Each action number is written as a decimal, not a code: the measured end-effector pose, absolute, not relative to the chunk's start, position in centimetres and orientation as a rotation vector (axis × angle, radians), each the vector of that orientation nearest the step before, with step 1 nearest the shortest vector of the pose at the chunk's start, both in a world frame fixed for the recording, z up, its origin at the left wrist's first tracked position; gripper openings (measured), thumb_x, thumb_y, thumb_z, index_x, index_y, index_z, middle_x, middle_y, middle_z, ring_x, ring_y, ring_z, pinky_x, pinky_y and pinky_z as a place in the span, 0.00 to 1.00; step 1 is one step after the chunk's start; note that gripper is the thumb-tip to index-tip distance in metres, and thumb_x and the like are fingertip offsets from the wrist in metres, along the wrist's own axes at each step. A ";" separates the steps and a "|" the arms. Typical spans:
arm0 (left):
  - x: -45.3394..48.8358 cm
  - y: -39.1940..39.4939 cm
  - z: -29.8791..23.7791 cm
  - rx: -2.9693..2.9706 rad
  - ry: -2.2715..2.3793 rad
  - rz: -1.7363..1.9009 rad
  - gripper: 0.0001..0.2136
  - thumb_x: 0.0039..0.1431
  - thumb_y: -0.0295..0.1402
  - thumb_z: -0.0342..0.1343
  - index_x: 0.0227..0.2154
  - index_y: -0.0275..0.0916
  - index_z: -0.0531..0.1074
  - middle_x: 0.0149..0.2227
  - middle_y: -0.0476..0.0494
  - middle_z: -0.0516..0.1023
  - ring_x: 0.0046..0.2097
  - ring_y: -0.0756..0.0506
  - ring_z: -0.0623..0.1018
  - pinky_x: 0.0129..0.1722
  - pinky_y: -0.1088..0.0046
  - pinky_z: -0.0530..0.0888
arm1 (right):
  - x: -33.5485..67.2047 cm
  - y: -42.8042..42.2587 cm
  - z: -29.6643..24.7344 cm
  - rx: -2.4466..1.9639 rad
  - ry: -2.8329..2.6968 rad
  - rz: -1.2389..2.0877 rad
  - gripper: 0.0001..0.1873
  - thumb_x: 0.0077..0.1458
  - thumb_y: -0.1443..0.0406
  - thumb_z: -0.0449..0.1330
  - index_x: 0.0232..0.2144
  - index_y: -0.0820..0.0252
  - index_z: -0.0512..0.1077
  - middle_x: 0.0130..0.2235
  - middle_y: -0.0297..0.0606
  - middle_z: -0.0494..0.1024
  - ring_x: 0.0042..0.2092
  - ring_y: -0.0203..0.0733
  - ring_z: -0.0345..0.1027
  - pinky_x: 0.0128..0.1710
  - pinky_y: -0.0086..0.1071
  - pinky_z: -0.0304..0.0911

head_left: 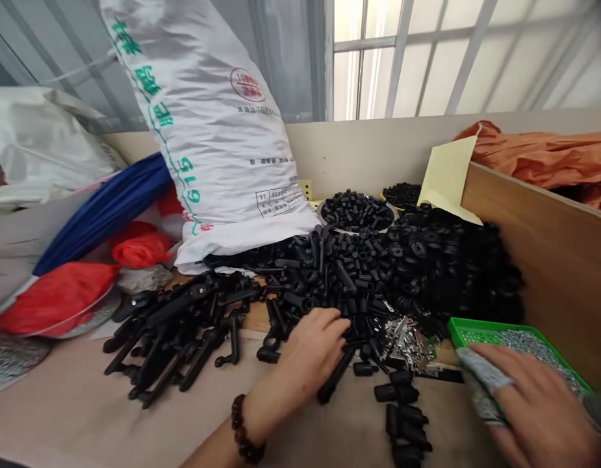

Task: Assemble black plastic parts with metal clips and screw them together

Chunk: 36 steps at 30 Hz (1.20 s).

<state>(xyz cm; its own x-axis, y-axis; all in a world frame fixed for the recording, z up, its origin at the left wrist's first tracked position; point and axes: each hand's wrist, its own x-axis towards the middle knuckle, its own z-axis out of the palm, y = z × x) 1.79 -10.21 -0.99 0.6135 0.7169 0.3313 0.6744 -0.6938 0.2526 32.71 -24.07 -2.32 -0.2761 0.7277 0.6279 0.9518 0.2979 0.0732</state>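
My left hand (307,354), with a beaded bracelet (244,429) at its wrist, reaches into a heap of black plastic parts (346,279). Its fingers are curled down among them, and what they hold is hidden. A dark tube-like piece (335,377) lies against the hand's right side. At the right, my right hand (544,403) is over the near side of a green tray (459,325) of small metal pieces (529,344). Grey wrapping (483,374) covers some of its fingers, which are drawn together; their tips are blurred.
Longer black handle-like parts (178,331) lie piled at left. Small metal clips (410,344) sit between the hands, with short black cylinders (407,426) nearer. Behind stand a white sack (222,130) and a bowl (395,218) of black pieces. A wooden board (553,260) borders the right.
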 end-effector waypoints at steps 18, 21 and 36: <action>8.0 -13.0 -2.2 2.663 0.729 0.397 0.09 0.63 0.26 0.47 0.43 0.41 0.69 0.44 0.46 0.73 0.44 0.45 0.71 0.45 0.69 0.71 | 28.6 -20.2 -6.7 -1.596 -2.277 -0.558 0.14 0.43 0.79 0.47 0.25 0.59 0.67 0.29 0.43 0.73 0.32 0.50 0.69 0.37 0.43 0.65; 8.9 -13.0 -1.7 2.640 0.705 0.398 0.07 0.63 0.28 0.49 0.42 0.41 0.68 0.43 0.47 0.73 0.44 0.46 0.71 0.45 0.70 0.71 | 29.6 -20.6 -5.7 -1.583 -2.221 -0.492 0.20 0.43 0.77 0.46 0.40 0.63 0.66 0.40 0.46 0.76 0.41 0.47 0.72 0.39 0.37 0.69; 12.3 -11.7 0.1 2.684 0.441 0.309 0.07 0.64 0.28 0.47 0.34 0.38 0.70 0.36 0.48 0.77 0.38 0.48 0.76 0.38 0.76 0.71 | 30.1 -22.6 -2.5 -1.573 -2.186 -0.462 0.15 0.51 0.74 0.46 0.41 0.61 0.63 0.35 0.41 0.75 0.36 0.40 0.73 0.34 0.28 0.66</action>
<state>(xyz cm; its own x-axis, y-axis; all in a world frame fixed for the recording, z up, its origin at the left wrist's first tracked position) 12.33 -11.68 0.13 0.9258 0.3475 0.1488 0.2589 -0.8697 0.4202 30.10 -22.60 -2.49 -0.2819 0.8156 0.5053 0.9503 0.3099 0.0299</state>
